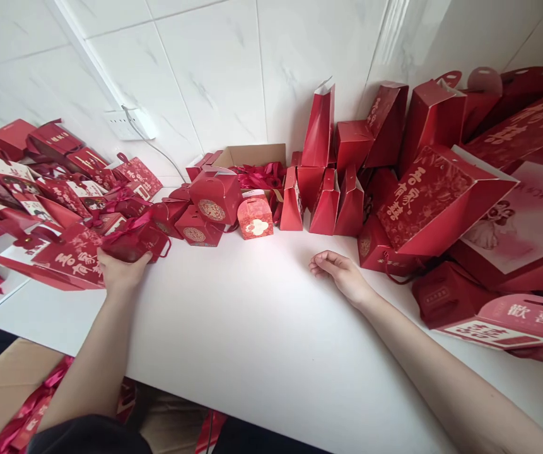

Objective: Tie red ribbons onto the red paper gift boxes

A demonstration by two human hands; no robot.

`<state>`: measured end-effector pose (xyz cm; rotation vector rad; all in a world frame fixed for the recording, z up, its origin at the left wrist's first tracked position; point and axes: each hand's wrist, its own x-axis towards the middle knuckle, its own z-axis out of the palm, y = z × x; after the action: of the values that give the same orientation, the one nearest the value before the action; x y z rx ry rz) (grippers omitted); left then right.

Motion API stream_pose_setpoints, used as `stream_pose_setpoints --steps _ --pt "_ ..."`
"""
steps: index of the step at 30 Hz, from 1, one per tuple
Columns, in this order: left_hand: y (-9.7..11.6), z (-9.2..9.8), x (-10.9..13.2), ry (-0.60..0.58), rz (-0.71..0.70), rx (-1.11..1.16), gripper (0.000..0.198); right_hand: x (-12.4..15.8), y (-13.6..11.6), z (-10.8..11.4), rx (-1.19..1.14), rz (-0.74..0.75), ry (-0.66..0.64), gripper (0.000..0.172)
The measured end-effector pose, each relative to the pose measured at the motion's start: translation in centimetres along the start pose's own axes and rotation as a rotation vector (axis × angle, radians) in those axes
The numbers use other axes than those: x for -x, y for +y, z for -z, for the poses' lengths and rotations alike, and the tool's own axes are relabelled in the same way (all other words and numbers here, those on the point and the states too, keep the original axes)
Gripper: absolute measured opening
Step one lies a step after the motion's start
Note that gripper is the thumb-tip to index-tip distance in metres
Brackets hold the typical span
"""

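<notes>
The left hand (122,272) has its grip clamped, thumb and fingers, on a dark red ribboned box (136,243) near the worktop (233,328)'s left edge. The right hand (340,274), grip curled together, is near a small box (379,252) toward the right edge. Red bags (325,205) stand along the back edge.

You are in what looks like a small packing workshop: dozens of red gift boxes (214,195) and a cardboard carton (252,154) of ribbons (264,175) crowd your white worktable (233,315) against a marbled tile wall (214,82).
</notes>
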<state>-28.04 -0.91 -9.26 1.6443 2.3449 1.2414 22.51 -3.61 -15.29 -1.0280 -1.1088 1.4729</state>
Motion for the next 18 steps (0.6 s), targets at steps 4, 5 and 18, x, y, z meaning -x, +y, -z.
stream_pose_setpoints --steps 4,5,18 --pt "-0.6 -0.3 -2.2 0.086 0.253 -0.010 0.135 0.0 -0.1 -0.1 0.032 0.005 -0.005 0.033" --pt "-0.8 -0.2 -2.7 0.102 0.280 -0.008 0.135 0.0 -0.1 -0.1 0.035 0.006 -0.003 0.034" --pt "6.8 -3.9 -1.4 0.209 -0.284 -0.001 0.094 -0.4 -0.4 -0.4 0.036 0.021 0.008 0.035"
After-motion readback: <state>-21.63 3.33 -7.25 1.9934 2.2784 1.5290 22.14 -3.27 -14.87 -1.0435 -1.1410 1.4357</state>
